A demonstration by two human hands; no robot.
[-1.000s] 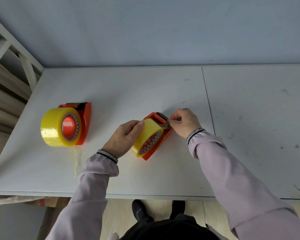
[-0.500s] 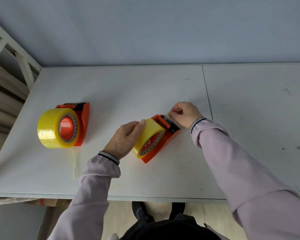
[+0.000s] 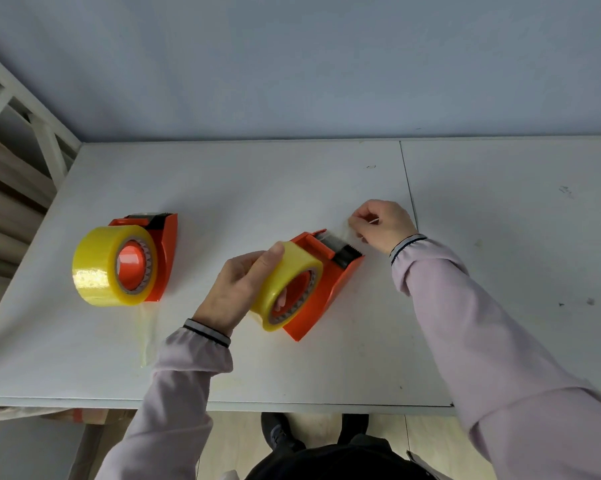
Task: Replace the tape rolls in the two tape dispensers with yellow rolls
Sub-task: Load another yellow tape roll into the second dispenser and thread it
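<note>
Two orange tape dispensers lie on the white table (image 3: 292,188). The left dispenser (image 3: 164,251) holds a yellow roll (image 3: 99,271) and nobody touches it. My left hand (image 3: 238,289) grips the yellow roll (image 3: 288,271) mounted in the right dispenser (image 3: 330,289), thumb on top of the roll. My right hand (image 3: 383,225) pinches the clear tape end (image 3: 342,233) pulled out past the dispenser's black cutter (image 3: 347,252), up and to the right of it.
A strip of clear yellowish tape (image 3: 148,337) lies stuck on the table below the left dispenser. A white frame (image 3: 46,133) stands at the table's left end. A seam (image 3: 409,192) divides the tabletop. The near edge (image 3: 292,407) runs below my arms.
My right hand has moved up and right away from the cutter, drawing the tape end out. The right dispenser has turned slightly. My left hand keeps its hold on the roll.
</note>
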